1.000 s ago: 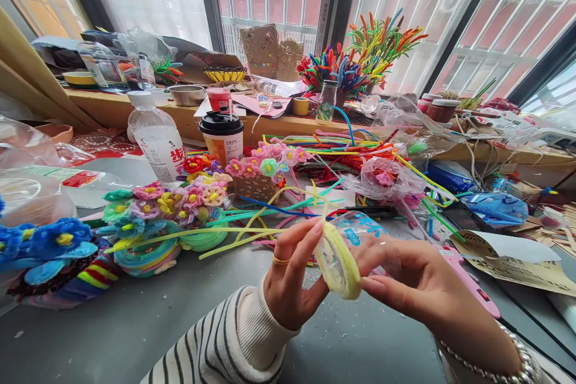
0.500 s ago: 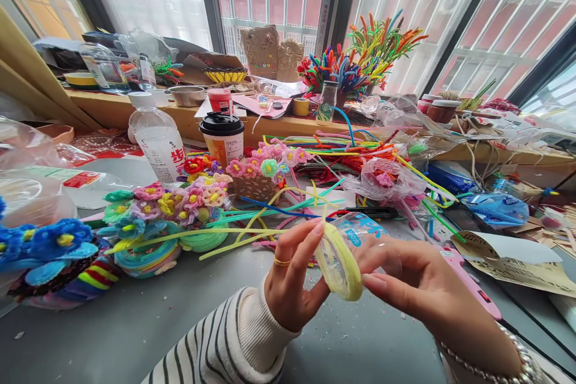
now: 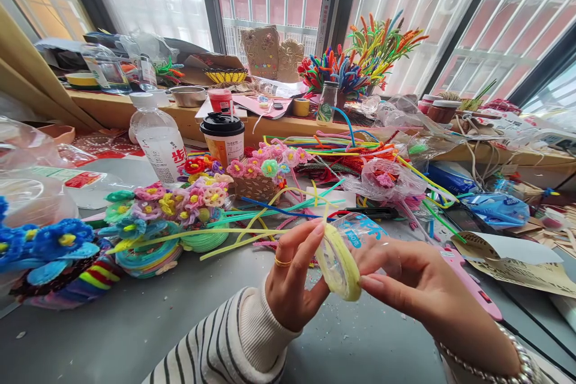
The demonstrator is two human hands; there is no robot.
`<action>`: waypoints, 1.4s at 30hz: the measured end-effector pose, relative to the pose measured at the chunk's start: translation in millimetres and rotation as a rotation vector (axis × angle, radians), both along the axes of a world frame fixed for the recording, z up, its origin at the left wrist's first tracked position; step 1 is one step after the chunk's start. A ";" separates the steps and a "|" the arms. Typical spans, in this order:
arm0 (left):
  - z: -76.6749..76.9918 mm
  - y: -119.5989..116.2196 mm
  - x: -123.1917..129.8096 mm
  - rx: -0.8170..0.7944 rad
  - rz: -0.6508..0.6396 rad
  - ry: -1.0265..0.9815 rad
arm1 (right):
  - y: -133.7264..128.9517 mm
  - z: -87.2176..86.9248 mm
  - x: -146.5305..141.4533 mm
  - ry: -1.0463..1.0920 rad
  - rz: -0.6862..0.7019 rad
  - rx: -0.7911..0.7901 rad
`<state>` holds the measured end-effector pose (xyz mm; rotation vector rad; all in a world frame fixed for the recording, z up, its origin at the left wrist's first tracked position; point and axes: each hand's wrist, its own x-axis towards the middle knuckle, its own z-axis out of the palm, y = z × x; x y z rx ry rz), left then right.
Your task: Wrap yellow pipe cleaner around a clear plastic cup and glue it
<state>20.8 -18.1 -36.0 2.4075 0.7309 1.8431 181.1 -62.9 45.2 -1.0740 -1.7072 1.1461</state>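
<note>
Over the near part of the table I hold a clear plastic cup (image 3: 360, 231) with blue print, tilted on its side. Yellow pipe cleaner (image 3: 341, 270) is wound round its bottom end, which faces me. My left hand (image 3: 294, 273), with a ring on one finger, grips the left side of the wound end, fingertips on the yellow strand at the top. From the right, my right hand (image 3: 411, 285) pinches the cup near the yellow edge between thumb and fingers. Parts of the cup are hidden behind this hand. Loose yellow pipe cleaners (image 3: 243, 234) lie just left of my left hand.
Pipe-cleaner flower pots (image 3: 153, 222) crowd the left. Behind stand a plastic bottle (image 3: 157, 141), a lidded paper cup (image 3: 222, 137) and a heap of pipe cleaners (image 3: 333, 150). A pink glue gun (image 3: 472, 285) with a black cord lies right, beside printed paper (image 3: 522, 264).
The cup has turned very slightly in my hands, and more of its blue print shows. My right thumb has shifted slightly left along the yellow edge. My left hand stays almost still.
</note>
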 end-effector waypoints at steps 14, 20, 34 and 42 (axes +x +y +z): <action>-0.3 -0.3 0.2 0.002 0.009 0.005 | 0.0 -1.8 0.5 -0.008 -0.007 0.017; 1.5 -0.8 -0.3 -0.002 -0.002 0.008 | 0.3 -1.7 0.8 -0.016 -0.013 0.027; 0.3 -0.8 -0.2 0.007 0.006 0.005 | 0.1 -1.6 0.4 -0.007 -0.006 0.028; -3.5 1.8 3.1 0.027 -0.057 -0.076 | -1.0 -0.4 0.2 -0.064 -0.006 0.058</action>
